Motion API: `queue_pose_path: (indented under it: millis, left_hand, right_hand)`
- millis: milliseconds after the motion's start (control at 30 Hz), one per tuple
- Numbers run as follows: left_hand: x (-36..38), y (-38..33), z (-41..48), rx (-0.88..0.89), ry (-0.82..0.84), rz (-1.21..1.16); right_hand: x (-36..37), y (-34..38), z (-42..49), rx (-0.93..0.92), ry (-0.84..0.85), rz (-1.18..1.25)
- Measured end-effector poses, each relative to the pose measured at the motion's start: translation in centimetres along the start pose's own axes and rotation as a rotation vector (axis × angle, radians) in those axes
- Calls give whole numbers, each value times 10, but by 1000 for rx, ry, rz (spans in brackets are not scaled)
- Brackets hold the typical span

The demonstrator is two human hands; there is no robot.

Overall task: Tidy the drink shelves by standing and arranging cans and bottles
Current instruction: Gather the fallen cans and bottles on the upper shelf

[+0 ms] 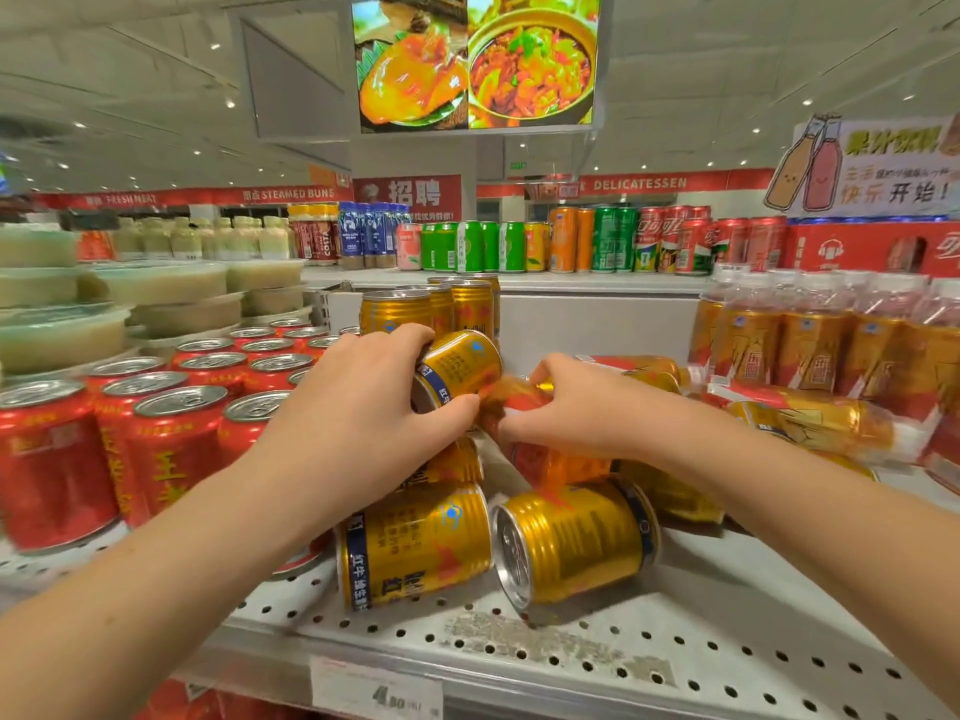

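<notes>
Gold can (pixel 460 366) lies tilted on top of a heap of fallen cans at the middle of the perforated shelf (pixel 675 641), with the left hand (pixel 358 407) curled round its body. Touching it on the right, the right hand (pixel 582 407) pinches a blurred orange bottle (pixel 511 402). Below them two lying gold cans (pixel 415 543) rest on their sides close to the shelf's front edge, above a price tag (pixel 379 691). Bare shelf shows in front of and to the right of them. Behind the heap upright gold cans (pixel 400 311) stand in a row against the white back panel (pixel 597 324). Red cans (pixel 171 444) stand packed on the left, with stacked tubs (pixel 156 283) of pale food behind them. On the right, standing bottles (pixel 810 350) line the back and fallen bottles (pixel 810 423) lie before them
</notes>
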State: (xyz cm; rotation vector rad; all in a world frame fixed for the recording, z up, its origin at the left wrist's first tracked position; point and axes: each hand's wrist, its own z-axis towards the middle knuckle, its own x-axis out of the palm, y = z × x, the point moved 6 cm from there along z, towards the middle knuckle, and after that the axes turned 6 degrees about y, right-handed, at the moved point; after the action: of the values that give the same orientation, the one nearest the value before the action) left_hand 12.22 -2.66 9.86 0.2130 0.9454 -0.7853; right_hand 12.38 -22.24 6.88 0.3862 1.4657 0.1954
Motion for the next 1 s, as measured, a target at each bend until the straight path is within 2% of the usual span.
queue_pose_path:
  millis: [200, 400, 767, 1000]
  left_hand:
    - [10, -10, 8, 26, 68, 39]
    - [39, -25, 38, 3, 221, 119]
    - [94, -25, 70, -82, 509, 256]
    - [101, -23, 66, -85, 562, 274]
  right_hand:
    - [-36, -12, -6, -21, -125, 171]
    - [-66, -42, -27, -58, -309, 235]
    - [-98, -75, -65, -94, -337, 164]
    - [-113, -111, -99, -60, -402, 107]
